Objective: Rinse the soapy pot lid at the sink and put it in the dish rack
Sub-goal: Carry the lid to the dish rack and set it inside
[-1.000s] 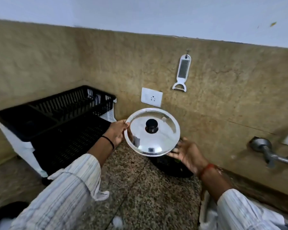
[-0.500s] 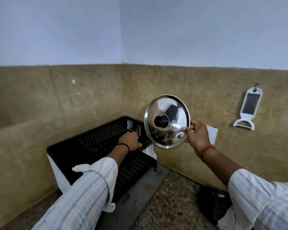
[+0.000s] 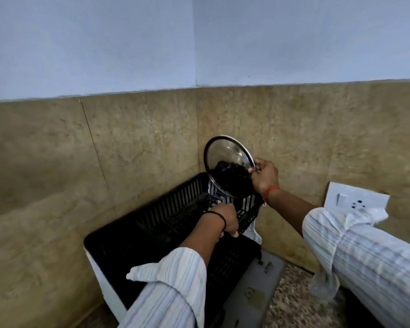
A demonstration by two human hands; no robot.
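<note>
The shiny steel pot lid [image 3: 225,159] with a black knob stands on edge in the air above the far right corner of the black dish rack [image 3: 166,216]. My right hand [image 3: 264,175] pinches the lid's right rim. My left hand [image 3: 225,220] is lower, inside the rack's upper tier, its fingers curled on the black grid near the right wall. The lid's lower edge overlaps the rack's far rim; I cannot tell whether they touch. The sink is out of view.
The rack sits in a corner of tan tiled walls, with a grey drain tray [image 3: 253,287] under it on the speckled counter. A white wall socket [image 3: 356,196] is at the right. A clear glass [image 3: 322,287] stands below my right sleeve.
The lid has moved down and left toward the rack's far corner and tilted more on edge. My left hand has stayed on the rack grid. My view has swung left.
</note>
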